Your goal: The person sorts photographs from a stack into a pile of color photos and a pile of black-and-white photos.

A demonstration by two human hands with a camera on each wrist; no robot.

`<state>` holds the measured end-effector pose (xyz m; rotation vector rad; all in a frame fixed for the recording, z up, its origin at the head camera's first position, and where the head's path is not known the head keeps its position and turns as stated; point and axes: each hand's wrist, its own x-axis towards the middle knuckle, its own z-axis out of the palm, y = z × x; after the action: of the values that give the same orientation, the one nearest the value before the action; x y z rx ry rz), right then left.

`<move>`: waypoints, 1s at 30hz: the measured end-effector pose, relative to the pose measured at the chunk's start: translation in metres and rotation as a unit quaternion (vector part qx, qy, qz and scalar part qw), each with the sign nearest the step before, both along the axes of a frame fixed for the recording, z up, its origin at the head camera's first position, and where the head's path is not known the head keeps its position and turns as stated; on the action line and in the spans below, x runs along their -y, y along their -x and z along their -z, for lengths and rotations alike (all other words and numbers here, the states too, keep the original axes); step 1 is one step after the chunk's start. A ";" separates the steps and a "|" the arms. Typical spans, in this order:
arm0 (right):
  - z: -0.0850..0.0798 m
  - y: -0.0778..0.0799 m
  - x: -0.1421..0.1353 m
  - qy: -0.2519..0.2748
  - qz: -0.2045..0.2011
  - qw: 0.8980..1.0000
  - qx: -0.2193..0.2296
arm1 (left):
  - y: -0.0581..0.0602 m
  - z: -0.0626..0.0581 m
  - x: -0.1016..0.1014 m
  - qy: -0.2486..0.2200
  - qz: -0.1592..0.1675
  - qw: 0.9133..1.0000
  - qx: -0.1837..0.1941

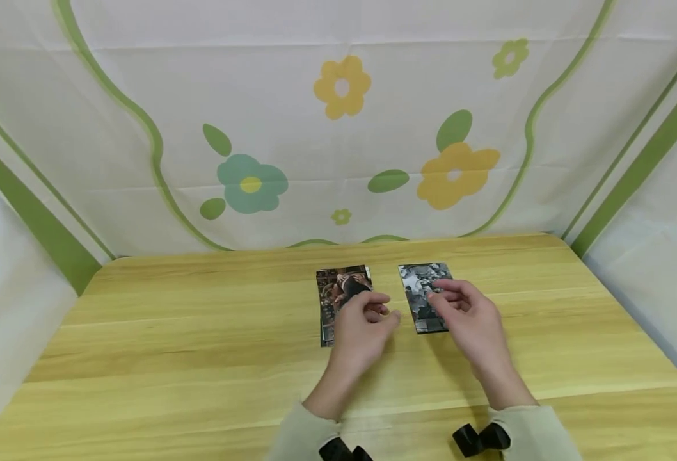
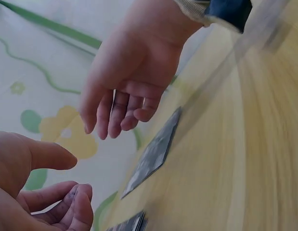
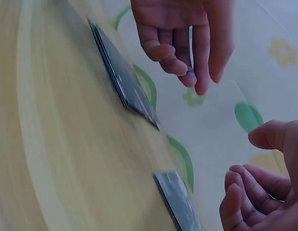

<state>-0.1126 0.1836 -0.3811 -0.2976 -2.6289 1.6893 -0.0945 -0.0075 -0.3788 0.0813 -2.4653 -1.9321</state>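
A stack of photo cards [image 1: 329, 298] lies on the table left of centre, a dark, colourful picture on top and its edges slightly uneven. To its right lies a second stack of cards [image 1: 422, 291], topped by a black-and-white picture. My left hand [image 1: 363, 326] hovers over the right side of the first stack, fingers loosely bent with nothing between them. Over the second stack is my right hand [image 1: 475, 323], its thumb and fingers apart and holding nothing. In the right wrist view, both hands stand raised above the first stack [image 3: 122, 77] and the second stack [image 3: 180, 204].
The wooden table [image 1: 171, 358] stretches out on both sides of the stacks. Behind it hangs a white cloth [image 1: 292, 115] printed with flowers and green lines. Black straps [image 1: 481, 440] sit at the sleeve cuffs.
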 end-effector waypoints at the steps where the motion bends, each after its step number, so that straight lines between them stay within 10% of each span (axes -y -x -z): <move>1: -0.002 -0.001 0.004 0.003 -0.009 1.000 0.000 | 0.000 -0.001 0.005 -0.001 -0.006 1.000 0.003; 30: 0.004 -0.012 0.041 0.025 -0.077 0.997 -0.007 | -0.024 0.014 0.099 -0.026 -0.146 0.986 0.073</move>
<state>-0.1008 0.1423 -0.3855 -0.0852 -2.6668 1.7948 -0.0704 -0.1069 -0.3928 0.5701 -2.3220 -1.9228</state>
